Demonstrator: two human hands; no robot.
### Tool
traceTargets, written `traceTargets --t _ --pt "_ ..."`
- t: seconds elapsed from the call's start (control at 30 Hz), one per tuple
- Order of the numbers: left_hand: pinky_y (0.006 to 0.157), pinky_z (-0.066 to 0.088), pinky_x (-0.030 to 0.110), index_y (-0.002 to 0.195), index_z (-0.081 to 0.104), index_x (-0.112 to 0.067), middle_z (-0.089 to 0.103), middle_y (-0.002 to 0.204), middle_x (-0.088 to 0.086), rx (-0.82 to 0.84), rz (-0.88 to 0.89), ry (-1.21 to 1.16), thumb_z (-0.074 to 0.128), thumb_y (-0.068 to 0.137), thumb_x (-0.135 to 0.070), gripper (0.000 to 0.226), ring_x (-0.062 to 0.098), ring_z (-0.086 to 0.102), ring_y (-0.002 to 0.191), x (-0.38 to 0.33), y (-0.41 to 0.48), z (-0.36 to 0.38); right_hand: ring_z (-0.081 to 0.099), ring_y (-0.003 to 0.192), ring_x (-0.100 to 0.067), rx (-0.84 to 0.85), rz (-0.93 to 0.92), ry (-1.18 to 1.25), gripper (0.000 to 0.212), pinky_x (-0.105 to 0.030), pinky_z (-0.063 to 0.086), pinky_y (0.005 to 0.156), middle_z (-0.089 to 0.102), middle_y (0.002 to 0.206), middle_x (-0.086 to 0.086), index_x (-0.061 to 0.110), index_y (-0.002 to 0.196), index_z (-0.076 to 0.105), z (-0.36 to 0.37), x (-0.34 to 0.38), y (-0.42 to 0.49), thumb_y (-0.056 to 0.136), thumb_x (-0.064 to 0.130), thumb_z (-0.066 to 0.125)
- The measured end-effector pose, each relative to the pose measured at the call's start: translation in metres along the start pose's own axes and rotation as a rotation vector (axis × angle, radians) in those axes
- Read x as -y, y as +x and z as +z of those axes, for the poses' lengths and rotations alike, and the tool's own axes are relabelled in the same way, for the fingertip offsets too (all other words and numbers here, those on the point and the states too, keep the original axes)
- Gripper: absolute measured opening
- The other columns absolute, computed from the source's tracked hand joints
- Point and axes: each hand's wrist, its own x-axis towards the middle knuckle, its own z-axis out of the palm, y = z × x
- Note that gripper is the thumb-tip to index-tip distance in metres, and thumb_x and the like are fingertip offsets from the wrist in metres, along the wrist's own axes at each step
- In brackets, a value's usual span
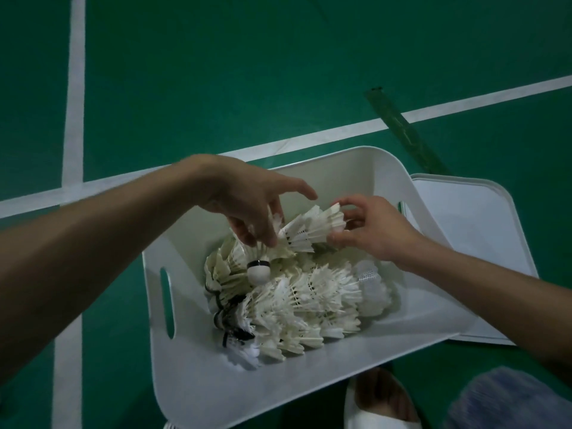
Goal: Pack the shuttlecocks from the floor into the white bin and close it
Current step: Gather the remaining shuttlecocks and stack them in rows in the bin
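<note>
The white bin (198,376) stands open on the green court floor, with several stacked rows of white feather shuttlecocks (297,301) piled inside. Above the pile, a short stack of shuttlecocks (309,229) lies slanted between both hands. My left hand (247,196) reaches over the bin's far left and pinches the stack's lower end with curled fingers. My right hand (371,230) grips the stack's upper feathered end with fingers and thumb. One cork base with a black band (258,270) points up from the pile.
The bin's white lid (473,230) lies flat on the floor, just right of the bin. White court lines (74,88) cross the green floor. A dark green strip (405,131) lies behind the bin. A white shoe (380,404) and a knee show at the bottom right.
</note>
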Motion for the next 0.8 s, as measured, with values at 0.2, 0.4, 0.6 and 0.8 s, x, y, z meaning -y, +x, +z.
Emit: traceTargets --t 0.2,0.4,0.6,0.8 --pt "0.068 0.058 0.031 0.133 0.042 -0.051 0.054 0.126 0.007 -0.01 0.135 -0.104 0.066 0.075 0.014 0.09 0.021 0.071 0.08 0.001 -0.018 -0.015 0.062 0.104 -0.015 0.075 0.017 0.008 0.089 -0.037 0.053 0.092 0.053 0.135 0.005 0.034 0.141 0.043 -0.008 0.007 -0.002 0.064 0.02 0.087" --pt "0.076 0.058 0.03 0.133 0.043 -0.039 0.059 0.122 0.002 -0.2 0.44 -0.109 0.073 0.074 0.007 0.08 0.018 0.068 0.097 -0.012 -0.014 -0.007 0.046 0.129 -0.015 0.057 -0.076 0.001 0.093 -0.039 0.045 0.104 0.043 0.147 0.005 0.039 0.14 0.04 -0.021 0.017 -0.014 0.061 0.025 0.089" --pt "0.081 0.053 0.019 0.135 0.042 -0.025 0.053 0.116 -0.019 -0.277 0.58 0.008 0.074 0.074 0.003 0.074 -0.008 0.06 0.096 -0.022 0.006 0.014 0.068 0.103 -0.018 0.137 -0.183 0.337 0.096 -0.039 0.054 0.091 0.061 0.123 -0.006 0.041 0.134 0.045 -0.032 0.027 -0.028 0.049 0.028 0.089" --pt "0.088 0.054 0.028 0.129 0.042 -0.026 0.048 0.12 -0.008 -0.546 0.567 0.217 0.073 0.079 -0.017 0.059 0.007 0.053 0.108 -0.009 0.029 0.026 0.067 0.078 -0.01 -0.099 -0.123 0.153 0.079 -0.028 0.057 0.075 0.056 0.115 0.005 0.04 0.124 0.051 -0.024 0.017 -0.02 0.058 0.021 0.09"
